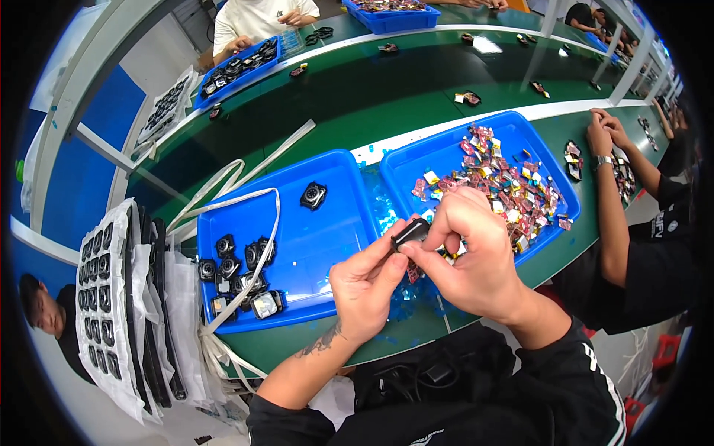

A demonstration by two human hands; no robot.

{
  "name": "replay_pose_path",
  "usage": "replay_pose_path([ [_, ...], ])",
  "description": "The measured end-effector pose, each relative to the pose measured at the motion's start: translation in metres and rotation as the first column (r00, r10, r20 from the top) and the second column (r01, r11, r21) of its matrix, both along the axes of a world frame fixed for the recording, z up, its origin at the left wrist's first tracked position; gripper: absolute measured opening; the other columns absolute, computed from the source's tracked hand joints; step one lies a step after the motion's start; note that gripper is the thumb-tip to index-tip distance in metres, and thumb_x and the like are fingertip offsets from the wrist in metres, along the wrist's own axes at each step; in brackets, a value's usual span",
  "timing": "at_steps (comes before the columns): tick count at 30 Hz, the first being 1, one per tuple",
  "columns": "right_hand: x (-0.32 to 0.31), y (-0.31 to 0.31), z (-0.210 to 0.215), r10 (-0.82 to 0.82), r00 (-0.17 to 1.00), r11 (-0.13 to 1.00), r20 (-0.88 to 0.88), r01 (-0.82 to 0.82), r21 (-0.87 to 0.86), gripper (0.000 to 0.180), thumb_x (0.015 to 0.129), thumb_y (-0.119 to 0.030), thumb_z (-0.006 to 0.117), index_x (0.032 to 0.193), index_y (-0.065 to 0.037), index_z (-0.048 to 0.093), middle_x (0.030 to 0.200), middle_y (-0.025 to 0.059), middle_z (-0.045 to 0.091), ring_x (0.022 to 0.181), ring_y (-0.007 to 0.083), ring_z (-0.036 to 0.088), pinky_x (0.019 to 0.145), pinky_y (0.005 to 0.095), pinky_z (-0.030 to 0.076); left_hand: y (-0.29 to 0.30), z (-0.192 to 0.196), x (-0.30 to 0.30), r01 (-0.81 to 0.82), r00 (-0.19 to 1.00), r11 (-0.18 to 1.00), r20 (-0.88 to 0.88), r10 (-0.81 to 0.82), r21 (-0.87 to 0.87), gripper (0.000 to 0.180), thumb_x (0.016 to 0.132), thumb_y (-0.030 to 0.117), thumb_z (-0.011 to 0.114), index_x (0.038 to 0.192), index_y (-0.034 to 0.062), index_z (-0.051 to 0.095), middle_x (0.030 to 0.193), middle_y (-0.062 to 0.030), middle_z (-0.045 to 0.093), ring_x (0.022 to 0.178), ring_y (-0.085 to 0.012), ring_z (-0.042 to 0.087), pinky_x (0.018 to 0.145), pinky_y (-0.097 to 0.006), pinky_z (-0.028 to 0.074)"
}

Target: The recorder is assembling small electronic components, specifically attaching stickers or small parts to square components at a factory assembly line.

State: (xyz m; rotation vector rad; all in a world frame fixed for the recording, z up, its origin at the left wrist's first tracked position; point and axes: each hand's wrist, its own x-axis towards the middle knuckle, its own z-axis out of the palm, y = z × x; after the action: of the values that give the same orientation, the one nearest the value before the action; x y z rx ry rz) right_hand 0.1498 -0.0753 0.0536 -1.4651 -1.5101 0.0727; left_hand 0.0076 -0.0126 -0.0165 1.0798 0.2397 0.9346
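Note:
Both my hands are together over the gap between two blue trays, holding a small black watch case [410, 233]. My left hand [366, 286] pinches its left end between thumb and fingers. My right hand [472, 249] grips the other side, thumb pressed to the lower edge and index finger bent above it. Whether anything sits inside the case is hidden. In the left blue tray [327, 223] lie several black watch cases [256, 253], one apart near the top [313, 195]. Small red circuit boards with white and yellow parts [513, 186] fill much of the right blue tray [446, 145].
A white strap [277, 223] loops over the left tray. Stacked trays of black cases [100, 290] stand at the left. Beyond, a green conveyor belt [349, 89] carries scattered parts. A co-worker's hands [606, 130] are at the right; another person [253, 30] sits across beside a blue tray [242, 70].

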Motion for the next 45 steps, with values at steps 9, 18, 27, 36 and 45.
replay_pose_path([
  [9,-0.004,-0.008,-0.013,0.098,0.984,0.995,-0.146,-0.096,0.021,0.022,0.068,-0.002,0.076,0.082,-0.002,0.059,0.076,0.0078,0.056,0.068,0.0229,0.057,0.062,0.0327,0.047,0.002,0.013,0.009,-0.014,0.996,0.949,0.076,0.04,-0.316,0.036,0.094,-0.002,0.055,0.129,-0.0059,0.05,0.124,-0.0179,0.06,0.109,-0.0203,0.062,0.093,-0.032,0.051],
  [18,-0.006,-0.014,-0.012,0.067,0.843,0.989,-0.534,-0.125,-0.073,0.016,0.086,0.001,0.066,0.102,0.003,0.064,0.091,0.0098,0.066,0.08,0.0128,0.066,0.073,0.0251,0.056,0.005,0.021,0.004,-0.129,0.986,0.991,-0.111,0.125,-0.031,0.032,0.093,-0.003,0.054,0.125,-0.0011,0.053,0.113,-0.0146,0.063,0.101,-0.0176,0.063,0.084,-0.029,0.053],
  [27,0.016,-0.018,-0.007,0.075,0.42,0.896,-0.904,-0.427,-0.124,0.013,0.089,-0.002,0.065,0.1,0.003,0.061,0.092,0.007,0.066,0.081,0.0108,0.065,0.073,0.0233,0.055,0.019,0.033,-0.003,-0.166,0.87,0.512,-0.119,0.478,0.843,0.028,0.076,-0.009,0.07,0.103,-0.0011,0.07,0.107,-0.0141,0.066,0.09,-0.0247,0.069,0.071,-0.029,0.058],
  [36,0.032,-0.019,-0.02,0.148,0.432,0.846,-0.89,-0.522,-0.113,0.01,0.087,-0.006,0.069,0.092,-0.003,0.06,0.085,0.0008,0.062,0.077,0.0059,0.059,0.068,0.0201,0.048,0.014,0.024,-0.008,0.059,0.947,0.967,-0.319,0.024,0.249,0.021,0.084,-0.007,0.065,0.104,-0.0026,0.069,0.108,-0.0119,0.064,0.095,-0.0163,0.066,0.079,-0.026,0.059],
  [45,0.015,-0.02,-0.025,0.089,0.793,0.956,-0.602,-0.237,-0.171,0.028,0.081,0.003,0.07,0.105,-0.001,0.057,0.093,0.0024,0.059,0.078,0.0052,0.056,0.07,0.019,0.048,0.01,0.025,-0.005,0.08,0.908,0.976,-0.419,0.013,0.203,0.02,0.085,-0.006,0.064,0.104,-0.0028,0.07,0.105,-0.0108,0.064,0.093,-0.014,0.065,0.076,-0.024,0.059],
])
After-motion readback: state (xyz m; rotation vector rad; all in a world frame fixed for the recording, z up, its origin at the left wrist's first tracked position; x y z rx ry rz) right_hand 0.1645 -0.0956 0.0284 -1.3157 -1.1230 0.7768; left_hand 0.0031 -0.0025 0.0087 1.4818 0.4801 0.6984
